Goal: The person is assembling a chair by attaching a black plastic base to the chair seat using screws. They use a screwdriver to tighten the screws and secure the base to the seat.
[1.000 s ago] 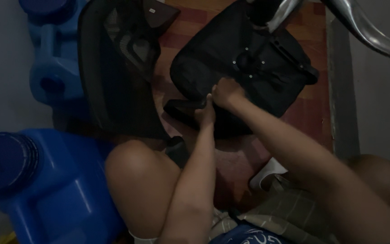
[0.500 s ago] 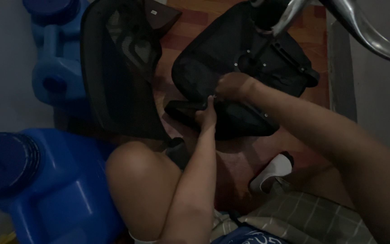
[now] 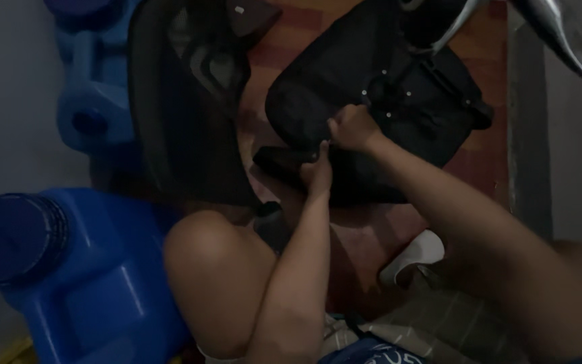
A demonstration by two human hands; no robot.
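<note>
Two hands at frame centre: left hand (image 3: pixel 316 172) pressed on the lower black padded armrest-like piece (image 3: pixel 345 182), grip unclear; right hand (image 3: pixel 351 128) curled closed on the edge of the black plastic chair seat underside (image 3: pixel 378 101). Left of both, black mesh chair back (image 3: pixel 176 114); lower left, blue plastic jug (image 3: pixel 75 269).

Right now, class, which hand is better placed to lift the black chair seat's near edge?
Probably the right hand: it already rests on the black chair seat at its near edge. The left hand sits lower, on the dark part beneath.
</note>
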